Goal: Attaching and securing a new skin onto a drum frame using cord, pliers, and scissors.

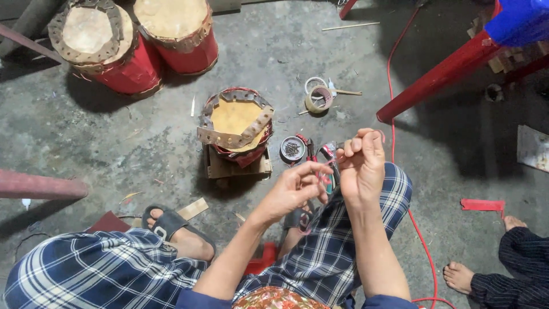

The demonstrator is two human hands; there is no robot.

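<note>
My right hand [361, 163] grip is curled shut, pinching something too small to tell; my left hand [297, 186] pinches toward it, over my knee. Beyond on the floor: pliers [313, 153], tin of nails [292, 149], small drum [235, 127] on a wooden block.

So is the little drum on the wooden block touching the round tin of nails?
Apart. The head view shows bare floor between the little drum and the round tin.
</note>
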